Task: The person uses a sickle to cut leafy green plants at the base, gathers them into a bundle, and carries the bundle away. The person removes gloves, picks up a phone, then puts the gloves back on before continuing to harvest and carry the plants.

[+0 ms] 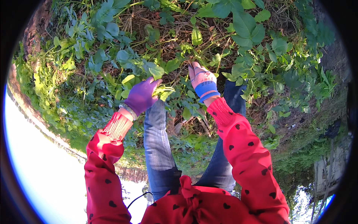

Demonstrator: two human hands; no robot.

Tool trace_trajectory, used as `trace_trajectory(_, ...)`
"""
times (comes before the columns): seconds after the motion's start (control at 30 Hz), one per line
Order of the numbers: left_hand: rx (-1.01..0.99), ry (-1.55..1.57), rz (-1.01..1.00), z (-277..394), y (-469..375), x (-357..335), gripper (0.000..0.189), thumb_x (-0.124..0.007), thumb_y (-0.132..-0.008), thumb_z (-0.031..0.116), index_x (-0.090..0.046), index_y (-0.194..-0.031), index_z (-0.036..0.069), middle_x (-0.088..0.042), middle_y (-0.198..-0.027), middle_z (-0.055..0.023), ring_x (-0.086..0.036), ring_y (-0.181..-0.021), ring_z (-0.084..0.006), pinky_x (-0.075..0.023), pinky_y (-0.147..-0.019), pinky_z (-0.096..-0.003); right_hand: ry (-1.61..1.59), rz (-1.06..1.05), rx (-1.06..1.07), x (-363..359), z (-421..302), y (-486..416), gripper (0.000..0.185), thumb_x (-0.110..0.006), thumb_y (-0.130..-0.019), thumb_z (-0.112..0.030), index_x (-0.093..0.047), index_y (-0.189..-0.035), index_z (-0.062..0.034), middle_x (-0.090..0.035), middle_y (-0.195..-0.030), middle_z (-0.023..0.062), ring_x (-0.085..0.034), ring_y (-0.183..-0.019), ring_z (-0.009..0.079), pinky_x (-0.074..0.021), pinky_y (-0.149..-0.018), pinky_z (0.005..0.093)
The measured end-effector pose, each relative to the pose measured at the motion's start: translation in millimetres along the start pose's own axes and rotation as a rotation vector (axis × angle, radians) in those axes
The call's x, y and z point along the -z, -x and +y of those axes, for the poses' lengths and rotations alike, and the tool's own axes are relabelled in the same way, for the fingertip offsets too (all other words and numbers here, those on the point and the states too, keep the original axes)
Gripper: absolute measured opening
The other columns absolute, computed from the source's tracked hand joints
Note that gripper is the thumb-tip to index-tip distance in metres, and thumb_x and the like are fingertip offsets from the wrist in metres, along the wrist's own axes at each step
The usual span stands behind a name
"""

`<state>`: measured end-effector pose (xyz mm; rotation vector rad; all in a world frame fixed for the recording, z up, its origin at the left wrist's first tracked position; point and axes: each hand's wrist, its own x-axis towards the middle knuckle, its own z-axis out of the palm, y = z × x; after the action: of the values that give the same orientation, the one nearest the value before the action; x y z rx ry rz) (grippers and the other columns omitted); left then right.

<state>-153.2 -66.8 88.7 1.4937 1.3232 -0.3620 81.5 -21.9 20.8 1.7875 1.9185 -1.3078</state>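
My left hand [142, 93], in a purple glove, is closed around a small bunch of picked green leaves [163, 91], whose pale stems stick out to the right of the thumb. My right hand [202, 78] wears a pink and blue glove that bears writing. Its fingertips reach down among thin stems and dry stalks [188, 57] to the right of the left hand, and whether they pinch a stem cannot be told. Low leafy green plants [173, 65] grow around both hands.
Larger broad-leaved plants [247, 29] stand beyond the right hand. Dry straw [134, 21] covers the ground between the plants. My legs in blue jeans [158, 134] stand apart below the hands. A wall [328, 173] and trunks show at the lower right.
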Motion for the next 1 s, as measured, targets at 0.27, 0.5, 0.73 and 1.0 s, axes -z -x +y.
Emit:
trace_trajectory(0.27, -0.063, 0.054, 0.123, -7.8, 4.6, -0.7, 0.060, -0.067, -0.072, 0.015, -0.049, -0.129, 0.010, -0.054, -0.113, -0.0152, -0.057, -0.099, -0.0324, -0.0490, -0.084, -0.0410, -0.014, 0.042, -0.176, -41.0, -23.0, -3.6, 0.028, -0.050, -0.094, -0.032, -0.060, -0.105, -0.0082, -0.067, -0.080, 0.0182, -0.065, -0.073, 0.0368, -0.0519, -0.063, 0.0452)
trace_trajectory(0.5, -0.024, 0.105, 0.073, -8.9, 4.3, 0.9, 0.060, -0.067, -0.071, 0.014, -0.050, -0.128, 0.010, -0.054, -0.107, -0.0130, -0.057, -0.096, -0.0315, -0.0492, -0.081, -0.0404, 0.103, 0.066, 0.009, -16.5, -8.2, -6.5, 0.024, -0.052, -0.092, -0.031, -0.059, -0.098, -0.0092, -0.067, -0.078, 0.0151, -0.064, -0.070, 0.0356, -0.0525, -0.061, 0.0435)
trace_trajectory(0.73, -0.055, 0.093, 0.099, -7.0, 3.2, -3.6, 0.061, -0.067, -0.071, 0.015, -0.050, -0.129, 0.011, -0.054, -0.107, -0.0132, -0.057, -0.097, -0.0317, -0.0488, -0.082, -0.0405, 0.180, 0.010, 0.100, -17.5, -6.1, -6.3, 0.016, -0.056, -0.088, -0.025, -0.056, -0.094, -0.0111, -0.063, -0.078, 0.0121, -0.064, -0.068, 0.0327, -0.0502, -0.054, 0.0445)
trace_trajectory(1.0, 0.030, 0.045, -0.005, -8.2, 3.6, -0.4, 0.061, -0.068, -0.072, 0.019, -0.050, -0.129, 0.012, -0.056, -0.111, -0.0154, -0.057, -0.101, -0.0325, -0.0480, -0.086, -0.0406, 0.286, -0.107, -0.019, 9.9, 18.4, 5.8, 0.020, -0.053, -0.090, -0.031, -0.056, -0.095, -0.0118, -0.065, -0.075, 0.0128, -0.065, -0.067, 0.0330, -0.0512, -0.055, 0.0432)
